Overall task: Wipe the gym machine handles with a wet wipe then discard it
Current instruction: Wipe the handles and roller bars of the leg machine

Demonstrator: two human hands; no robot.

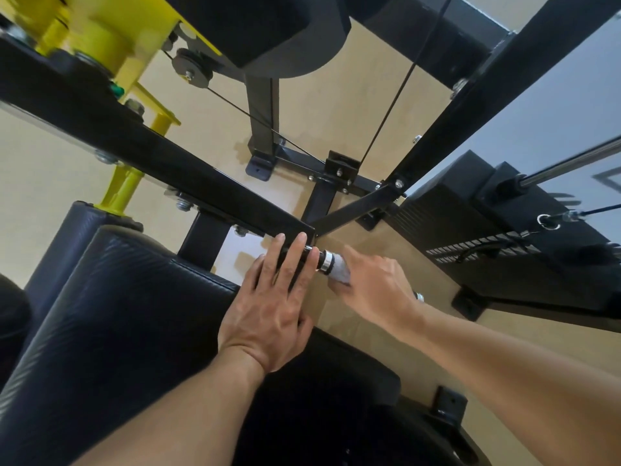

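**Steadying hand on the grip, wipe working the handle's end**

Nearest the camera, two bare forearms reach forward over the black padded seat (127,297) of the machine. The left hand (268,297) lies flat over the short black handle (304,255), fingers spread and extended, fingertips reaching the black frame beam (161,156) above it. It is draped over the handle, not clenched round it, and the likely reason is to brace the handle so it does not swing or turn under rubbing.

Just beside it, the right hand (373,284) holds the white wet wipe (339,269) bunched over the outer end of the handle, next to the chrome collar (325,262). The fingers are curled in with the wipe under them, the forefinger pointing along it; the thumb's side of the hold is hidden, so exactly how tight the pinch is cannot be told. Keeping the wipe wadded at the tip looks meant to clean the end cap and collar, where a flat pass along the grip would miss.

By this placement, wiping is under way on this handle, with the part beneath the left palm probably yet to be covered; no bin shows.

Farther off, the base frame (322,190) is bolted to a pale wooden floor (336,105), the weight stack (497,237) stands at right with a cable (591,210) clipped to it, and a yellow arm (111,28) and pulley (191,67) sit at upper left.
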